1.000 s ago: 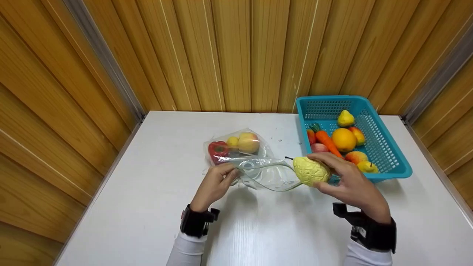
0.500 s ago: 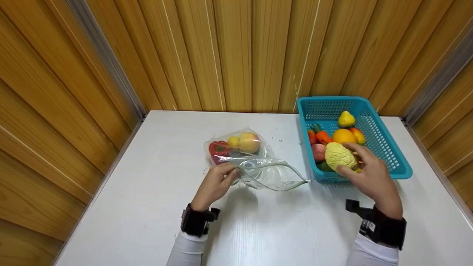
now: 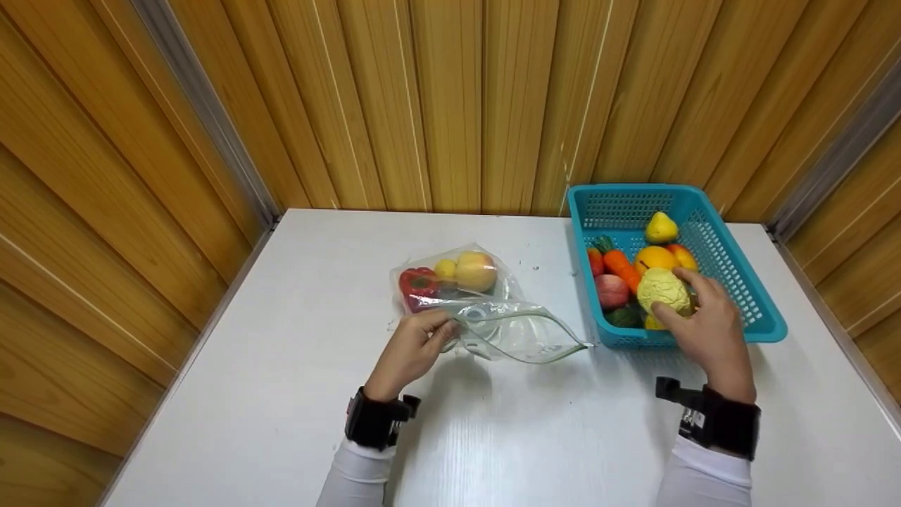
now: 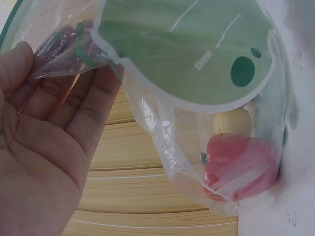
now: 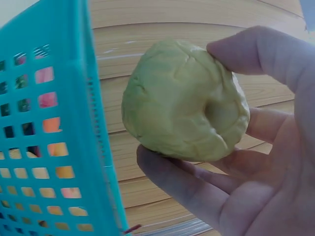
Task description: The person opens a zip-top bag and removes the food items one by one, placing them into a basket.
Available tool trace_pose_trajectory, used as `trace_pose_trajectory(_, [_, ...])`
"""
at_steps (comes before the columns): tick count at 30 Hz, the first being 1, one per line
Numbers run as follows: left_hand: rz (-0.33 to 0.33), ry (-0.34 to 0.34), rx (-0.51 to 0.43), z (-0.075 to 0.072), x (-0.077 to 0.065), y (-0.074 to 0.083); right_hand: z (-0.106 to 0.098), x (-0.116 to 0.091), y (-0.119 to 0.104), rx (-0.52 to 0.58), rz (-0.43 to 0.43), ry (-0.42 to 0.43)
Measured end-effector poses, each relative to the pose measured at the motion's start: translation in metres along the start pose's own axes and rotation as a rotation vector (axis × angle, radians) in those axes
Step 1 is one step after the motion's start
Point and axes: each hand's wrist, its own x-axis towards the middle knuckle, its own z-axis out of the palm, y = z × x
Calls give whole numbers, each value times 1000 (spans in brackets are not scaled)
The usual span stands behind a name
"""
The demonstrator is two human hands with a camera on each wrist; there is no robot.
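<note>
Over the near end of the teal basket (image 3: pixel 739 262), as I read the head feed, the right hand (image 3: pixel 716 327) grasps a crinkled yellow-green fruit (image 3: pixel 660 290) between thumb and fingers. That feed lets me identify contents of the basket: a carrot (image 3: pixel 619 267), an orange (image 3: pixel 652 258) and a yellow pear (image 3: pixel 662 229), among others. The right wrist camera gives me only patches of colour through the slotted wall, but it shows the held fruit's dimple (image 5: pixel 220 114), hidden from above. On the white table (image 3: pixel 310 296), the left hand (image 3: pixel 414 352) pinches the gaping mouth of a clear bag (image 3: pixel 531 331). Inside I make out a red pepper (image 3: pixel 418 283), a small yellow fruit (image 3: pixel 445 270) and a larger peach-coloured one (image 3: pixel 476 272). The left wrist camera adds a green printed label (image 4: pixel 187 54) with the lettering "time", illegible to me in the head view.
</note>
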Motion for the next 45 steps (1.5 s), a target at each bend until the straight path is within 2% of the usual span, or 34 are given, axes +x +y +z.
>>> trace_pose_trajectory(15, [36, 3, -2, 0, 0, -1, 20, 13, 19, -31, 40, -45])
trace_pose_trajectory(25, [40, -1, 0, 0, 0, -2, 28, 19, 23, -57, 68, -103])
trace_pose_trajectory(37, [34, 5, -5, -1, 0, 0, 31, 19, 22, -22, 71, -37])
trace_pose_trajectory(45, [27, 11, 21, -2, -1, 1, 27, 13, 8, 3, -12, 15])
